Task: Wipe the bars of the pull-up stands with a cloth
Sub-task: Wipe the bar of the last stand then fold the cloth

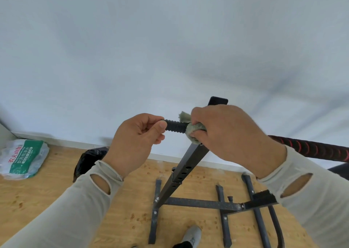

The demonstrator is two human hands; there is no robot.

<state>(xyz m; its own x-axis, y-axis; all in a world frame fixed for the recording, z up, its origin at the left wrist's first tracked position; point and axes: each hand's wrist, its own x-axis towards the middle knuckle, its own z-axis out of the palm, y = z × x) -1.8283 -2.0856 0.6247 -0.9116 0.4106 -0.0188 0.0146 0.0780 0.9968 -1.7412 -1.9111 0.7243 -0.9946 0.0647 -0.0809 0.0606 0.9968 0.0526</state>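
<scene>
I watched from far away, through the head camera. The left hand point(136, 140) was closed around the free end of a short black ribbed handle point(175, 126), pinching it with thumb and fingers, I believe to keep the handle from turning or shaking. The right hand point(228, 132) was closed on a grey-green cloth point(190, 126), and the cloth was wrapped around the handle at its inner end, just where it meets the black square upright point(190, 164). So the cloth, the thing of the task, was at about 3 o'clock from the left hand, touching the handle. In my judgement the wiping of this handle was in progress, and the longer bars were perhaps not done yet.

At 3 o'clock from the right hand a bar with black and red grip tape point(309, 147) passed behind the wrist. The upright went down to a black base frame point(204, 204) at 6 o'clock, which stood on the floor.

The floor point(37, 200) was light wood with many small brown spots. A plain white wall point(151, 49) filled the upper part. At 9 o'clock a wrapped pack of water bottles point(22, 159) lay near the wall, and a black bag point(90, 159) was beside it. One shoe point(192, 236) showed at 6 o'clock.
</scene>
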